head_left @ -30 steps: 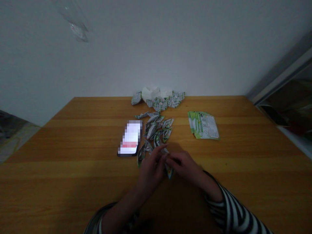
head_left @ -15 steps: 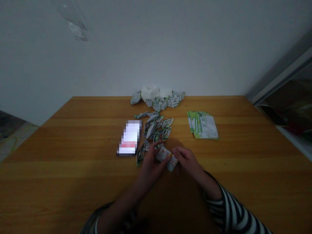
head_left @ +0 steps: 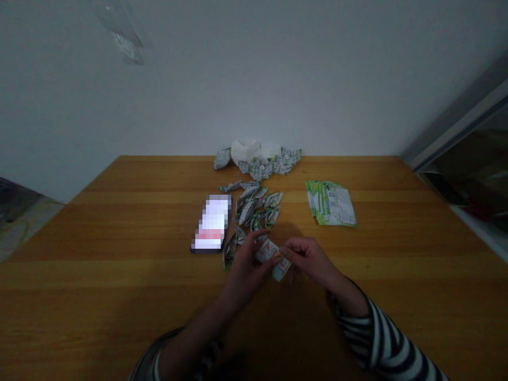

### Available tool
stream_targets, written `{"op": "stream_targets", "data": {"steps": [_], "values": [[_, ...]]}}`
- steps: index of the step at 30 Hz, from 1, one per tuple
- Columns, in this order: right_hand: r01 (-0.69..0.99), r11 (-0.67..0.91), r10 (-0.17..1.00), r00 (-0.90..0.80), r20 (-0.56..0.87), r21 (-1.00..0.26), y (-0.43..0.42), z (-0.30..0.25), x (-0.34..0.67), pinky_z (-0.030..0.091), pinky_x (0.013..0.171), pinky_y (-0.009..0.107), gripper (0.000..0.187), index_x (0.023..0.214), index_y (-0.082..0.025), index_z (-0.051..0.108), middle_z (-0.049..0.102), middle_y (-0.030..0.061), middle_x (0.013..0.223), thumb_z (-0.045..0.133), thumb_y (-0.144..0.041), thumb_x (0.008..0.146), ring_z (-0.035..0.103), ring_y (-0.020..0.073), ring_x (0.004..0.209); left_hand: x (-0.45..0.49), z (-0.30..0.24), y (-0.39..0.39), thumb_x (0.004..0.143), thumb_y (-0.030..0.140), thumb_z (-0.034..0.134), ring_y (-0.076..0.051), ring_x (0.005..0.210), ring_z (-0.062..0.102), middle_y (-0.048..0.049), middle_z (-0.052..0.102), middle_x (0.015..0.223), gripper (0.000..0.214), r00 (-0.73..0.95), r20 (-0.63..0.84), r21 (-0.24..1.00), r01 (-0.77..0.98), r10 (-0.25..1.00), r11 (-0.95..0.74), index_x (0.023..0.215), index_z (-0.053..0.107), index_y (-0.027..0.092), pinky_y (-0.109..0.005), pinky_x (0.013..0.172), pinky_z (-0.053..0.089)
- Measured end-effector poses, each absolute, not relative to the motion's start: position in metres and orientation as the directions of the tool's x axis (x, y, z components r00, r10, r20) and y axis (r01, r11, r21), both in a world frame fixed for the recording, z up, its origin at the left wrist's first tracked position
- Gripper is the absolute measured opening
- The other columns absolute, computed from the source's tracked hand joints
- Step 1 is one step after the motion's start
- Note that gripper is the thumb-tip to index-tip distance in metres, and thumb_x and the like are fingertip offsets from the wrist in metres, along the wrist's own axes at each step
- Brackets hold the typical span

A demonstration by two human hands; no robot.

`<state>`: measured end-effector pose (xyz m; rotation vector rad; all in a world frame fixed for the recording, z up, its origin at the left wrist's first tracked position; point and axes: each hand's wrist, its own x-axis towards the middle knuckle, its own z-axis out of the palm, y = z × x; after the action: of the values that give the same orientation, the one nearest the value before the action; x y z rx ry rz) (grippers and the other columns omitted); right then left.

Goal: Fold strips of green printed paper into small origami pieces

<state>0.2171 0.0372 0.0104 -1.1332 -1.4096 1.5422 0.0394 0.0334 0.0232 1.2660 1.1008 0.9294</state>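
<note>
Between my two hands is a small printed packet (head_left: 266, 251), whitish with red and orange print, creased across its middle. My left hand (head_left: 248, 267) grips its left side, thumb over the front. The fingertips of my right hand (head_left: 304, 255) pinch its upper right edge near the crease. Just beyond my left hand lies a loose pile of folded green-and-white packets (head_left: 248, 209); its nearest pieces are partly hidden by that hand.
A lit phone (head_left: 212, 223) lies left of the pile. To the right is a fanned stack of flat green packets (head_left: 331, 203). Crumpled printed wrappers (head_left: 262, 166) and white tissue (head_left: 245, 151) sit against the wall at the back of the wooden table (head_left: 159, 312).
My right fingers have shifted slightly along the packet's edge, toward the crease. The packet stays in both hands, and the things on the table have not moved.
</note>
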Motion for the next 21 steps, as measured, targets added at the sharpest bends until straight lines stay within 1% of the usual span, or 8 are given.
{"op": "stream_targets", "data": {"steps": [3, 6, 9, 12, 14, 16, 18, 21], "values": [[0.003, -0.115, 0.955, -0.275, -0.111, -0.993, 0.036, 0.008, 0.215, 0.035, 0.037, 0.018, 0.035, 0.071, -0.018, 0.062, 0.062, -0.0026, 0.056, 0.061, -0.050, 0.084, 0.052, 0.0085, 0.041, 0.040, 0.023, 0.034, 0.073, 0.031, 0.073, -0.016, 0.069, 0.063, -0.0013, 0.065, 0.082, 0.055, 0.220, -0.178, 0.983, 0.006, 0.959, 0.181, 0.121, 0.048, 0.019, -0.026, 0.063, 0.051], [-0.033, -0.131, 0.962, -0.246, -0.119, -0.991, 0.035, 0.006, 0.213, 0.040, 0.039, 0.019, 0.033, 0.072, -0.017, 0.063, 0.064, -0.0022, 0.057, 0.063, -0.049, 0.082, 0.054, 0.0092, 0.041, 0.040, 0.019, 0.034, 0.073, 0.033, 0.074, -0.017, 0.070, 0.064, -0.0035, 0.068, 0.084, 0.054, 0.216, -0.232, 0.971, -0.005, 0.948, 0.239, 0.119, 0.050, 0.017, -0.027, 0.064, 0.052], [-0.016, -0.161, 0.945, -0.292, -0.150, -0.987, 0.034, 0.005, 0.213, 0.042, 0.040, 0.019, 0.031, 0.074, -0.017, 0.063, 0.066, -0.0012, 0.059, 0.065, -0.047, 0.081, 0.059, 0.0104, 0.044, 0.039, 0.013, 0.033, 0.072, 0.031, 0.074, -0.017, 0.071, 0.065, -0.0053, 0.068, 0.087, 0.050, 0.212, -0.205, 0.977, -0.008, 0.956, 0.211, 0.115, 0.052, 0.016, -0.028, 0.065, 0.052], [-0.002, -0.175, 0.929, -0.332, -0.164, -0.985, 0.034, 0.005, 0.213, 0.043, 0.039, 0.019, 0.029, 0.076, -0.017, 0.062, 0.066, -0.0021, 0.059, 0.066, -0.045, 0.081, 0.059, 0.0102, 0.043, 0.038, 0.012, 0.031, 0.074, 0.028, 0.072, -0.017, 0.066, 0.064, -0.0020, 0.067, 0.078, 0.050, 0.197, -0.166, 0.985, -0.004, 0.966, 0.170, 0.117, 0.048, 0.018, -0.027, 0.061, 0.051], [-0.008, -0.172, 0.930, -0.331, -0.160, -0.985, 0.034, 0.006, 0.213, 0.044, 0.040, 0.019, 0.028, 0.076, -0.017, 0.062, 0.064, -0.0031, 0.059, 0.066, -0.044, 0.082, 0.058, 0.0096, 0.042, 0.036, 0.014, 0.032, 0.075, 0.027, 0.071, -0.017, 0.066, 0.063, -0.0016, 0.067, 0.077, 0.048, 0.206, -0.144, 0.990, 0.029, 0.968, 0.141, 0.116, 0.049, 0.019, -0.025, 0.060, 0.049], [0.002, -0.168, 0.927, -0.339, -0.159, -0.986, 0.034, 0.007, 0.213, 0.043, 0.040, 0.018, 0.028, 0.075, -0.017, 0.061, 0.063, -0.0035, 0.058, 0.066, -0.044, 0.082, 0.057, 0.0089, 0.043, 0.033, 0.016, 0.034, 0.077, 0.029, 0.069, -0.017, 0.070, 0.063, -0.0033, 0.068, 0.080, 0.035, 0.255, -0.118, 0.990, 0.105, 0.960, 0.094, 0.108, 0.056, 0.017, -0.025, 0.062, 0.048], [0.024, -0.165, 0.911, -0.379, -0.162, -0.986, 0.033, 0.007, 0.213, 0.042, 0.039, 0.017, 0.028, 0.074, -0.017, 0.062, 0.063, -0.0033, 0.059, 0.065, -0.044, 0.082, 0.057, 0.0085, 0.043, 0.029, 0.017, 0.036, 0.080, 0.032, 0.065, -0.017, 0.070, 0.061, -0.0038, 0.067, 0.078, 0.020, 0.308, -0.107, 0.979, 0.200, 0.945, 0.045, 0.092, 0.064, 0.015, -0.024, 0.063, 0.047], [0.046, -0.164, 0.888, -0.428, -0.168, -0.985, 0.033, 0.006, 0.213, 0.042, 0.039, 0.016, 0.028, 0.076, -0.016, 0.062, 0.063, -0.0031, 0.060, 0.063, -0.043, 0.084, 0.057, 0.0079, 0.043, 0.027, 0.015, 0.037, 0.082, 0.035, 0.063, -0.015, 0.064, 0.057, -0.0014, 0.063, 0.068, 0.022, 0.316, -0.112, 0.970, 0.241, 0.942, 0.035, 0.074, 0.063, 0.015, -0.022, 0.059, 0.043]]}}
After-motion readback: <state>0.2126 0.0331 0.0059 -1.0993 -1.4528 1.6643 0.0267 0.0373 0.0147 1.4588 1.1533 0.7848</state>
